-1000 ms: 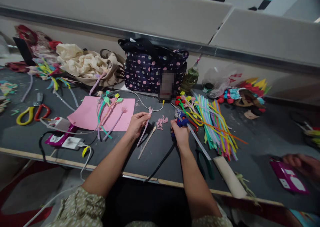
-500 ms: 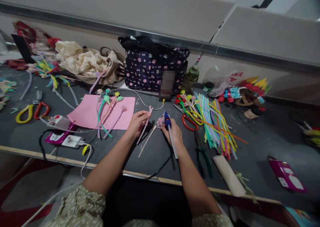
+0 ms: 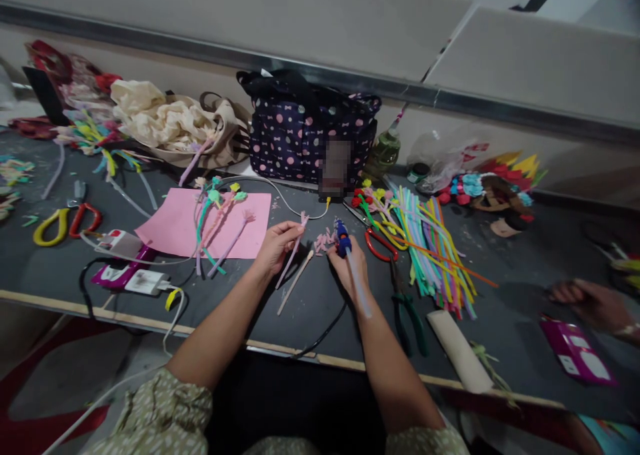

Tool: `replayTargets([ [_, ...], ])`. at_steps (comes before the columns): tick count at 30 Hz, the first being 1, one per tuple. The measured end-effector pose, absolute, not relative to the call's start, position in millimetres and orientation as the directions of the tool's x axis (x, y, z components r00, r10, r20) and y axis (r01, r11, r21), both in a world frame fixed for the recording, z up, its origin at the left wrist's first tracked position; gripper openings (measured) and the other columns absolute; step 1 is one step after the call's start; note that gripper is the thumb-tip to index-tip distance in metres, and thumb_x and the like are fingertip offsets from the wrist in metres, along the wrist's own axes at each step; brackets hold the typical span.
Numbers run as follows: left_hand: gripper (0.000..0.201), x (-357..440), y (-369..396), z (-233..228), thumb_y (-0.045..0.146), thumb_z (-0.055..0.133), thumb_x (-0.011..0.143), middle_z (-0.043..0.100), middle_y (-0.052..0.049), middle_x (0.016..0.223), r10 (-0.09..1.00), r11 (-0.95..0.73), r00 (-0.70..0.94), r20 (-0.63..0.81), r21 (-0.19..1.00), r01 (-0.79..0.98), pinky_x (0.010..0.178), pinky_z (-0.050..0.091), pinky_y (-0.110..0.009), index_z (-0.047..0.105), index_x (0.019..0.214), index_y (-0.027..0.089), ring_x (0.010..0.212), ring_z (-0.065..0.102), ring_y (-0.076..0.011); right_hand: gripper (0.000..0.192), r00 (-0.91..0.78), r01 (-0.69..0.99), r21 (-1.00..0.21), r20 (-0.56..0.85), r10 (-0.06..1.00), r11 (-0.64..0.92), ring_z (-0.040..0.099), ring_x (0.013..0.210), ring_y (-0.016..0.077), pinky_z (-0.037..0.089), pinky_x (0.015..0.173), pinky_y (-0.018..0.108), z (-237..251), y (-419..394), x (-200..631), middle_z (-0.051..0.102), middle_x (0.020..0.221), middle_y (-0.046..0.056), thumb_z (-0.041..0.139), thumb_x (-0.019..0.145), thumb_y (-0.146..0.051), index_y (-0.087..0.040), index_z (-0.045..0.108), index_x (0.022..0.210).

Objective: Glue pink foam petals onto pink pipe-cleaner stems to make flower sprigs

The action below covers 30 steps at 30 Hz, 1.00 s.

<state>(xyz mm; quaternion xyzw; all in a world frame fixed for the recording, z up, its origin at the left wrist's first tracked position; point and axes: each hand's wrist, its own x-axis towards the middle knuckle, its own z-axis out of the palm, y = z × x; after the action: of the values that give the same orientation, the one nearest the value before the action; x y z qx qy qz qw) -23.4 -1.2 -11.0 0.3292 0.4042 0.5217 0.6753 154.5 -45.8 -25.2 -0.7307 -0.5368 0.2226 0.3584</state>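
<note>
Between the fingertips of my left hand (image 3: 281, 243) is a pale pink pipe cleaner (image 3: 291, 258), its tip pointing up. My right hand (image 3: 350, 268) is wrapped round a blue glue gun (image 3: 343, 236), with a clear glue stick (image 3: 358, 285) jutting from its back toward me. A little pile of short pink pieces (image 3: 326, 240) lies on the table between both hands. Beside it rests a pale thin stick (image 3: 295, 283) with a thicker tip. Pink paper (image 3: 165, 225) to the left bears several pipe-cleaner flowers (image 3: 223, 225).
A bundle of coloured pipe cleaners (image 3: 435, 248), green-handled pliers (image 3: 407, 315) and red-handled scissors (image 3: 381, 245) lie right. A dotted bag (image 3: 305, 131) stands behind. Another person's hand (image 3: 593, 301) is near a purple packet (image 3: 575, 351). More scissors (image 3: 67, 221) and a power strip (image 3: 117, 275) sit left.
My right hand has shifted slightly right with the glue gun, away from the pink pieces. Another person's hand has come in at the right edge. My left hand stays nearly still.
</note>
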Motion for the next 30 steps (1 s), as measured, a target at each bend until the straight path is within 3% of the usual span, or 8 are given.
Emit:
replayTargets([
  [4,0.03,-23,-3,-8,0.032,0.085,0.059,0.058,0.003,0.06,0.957,0.288,0.167,-0.238,0.859,-0.423,0.045,0.044,-0.018,0.068,0.076,0.014,0.044,0.048,-0.0046,0.025,0.395,0.142,-0.985,-0.039,0.918,-0.103,0.058,0.064,0.0162,0.047,0.059,0.027,-24,-42,151,0.061,0.073,-0.001,0.068,0.068,-0.038,-0.021,0.058,0.084],
  [8,0.031,-22,-5,-8,0.032,0.084,0.059,0.062,0.001,0.065,0.947,0.309,0.218,-0.236,0.854,-0.418,0.049,0.049,-0.019,0.067,0.077,0.014,0.05,0.055,-0.0073,0.031,0.35,-0.184,-0.982,-0.101,0.931,-0.037,0.057,0.063,0.0138,0.046,0.053,0.024,-22,-41,149,0.061,0.073,-0.003,0.076,0.06,-0.035,-0.02,0.057,0.08],
  [16,0.03,-21,-5,-10,0.031,0.084,0.061,0.064,-0.001,0.068,0.939,0.32,0.259,-0.226,0.848,-0.422,0.05,0.05,-0.018,0.067,0.079,0.014,0.053,0.058,-0.008,0.024,0.349,-0.274,-0.962,-0.086,0.933,0.014,0.056,0.059,0.01,0.041,0.05,0.022,-18,-42,149,0.072,0.09,0.003,0.072,0.061,-0.027,-0.018,0.058,0.079],
  [26,0.03,-20,-6,-9,0.032,0.084,0.062,0.063,0.0,0.063,0.927,0.347,0.283,-0.247,0.852,-0.392,0.047,0.047,-0.018,0.067,0.078,0.014,0.048,0.055,-0.007,0.027,0.386,-0.24,-0.971,-0.099,0.917,-0.005,0.063,0.067,0.0149,0.047,0.051,0.023,-16,-43,149,0.07,0.083,0.002,0.075,0.06,-0.031,-0.018,0.058,0.078],
  [30,0.03,-20,-6,-11,0.033,0.084,0.062,0.063,0.0,0.061,0.913,0.374,0.303,-0.272,0.855,-0.358,0.045,0.044,-0.018,0.067,0.077,0.014,0.046,0.054,-0.007,0.029,0.431,-0.211,-0.977,-0.065,0.9,0.031,0.06,0.06,0.0123,0.049,0.052,0.025,-18,-41,149,0.069,0.08,0.001,0.078,0.059,-0.032,-0.018,0.061,0.078],
])
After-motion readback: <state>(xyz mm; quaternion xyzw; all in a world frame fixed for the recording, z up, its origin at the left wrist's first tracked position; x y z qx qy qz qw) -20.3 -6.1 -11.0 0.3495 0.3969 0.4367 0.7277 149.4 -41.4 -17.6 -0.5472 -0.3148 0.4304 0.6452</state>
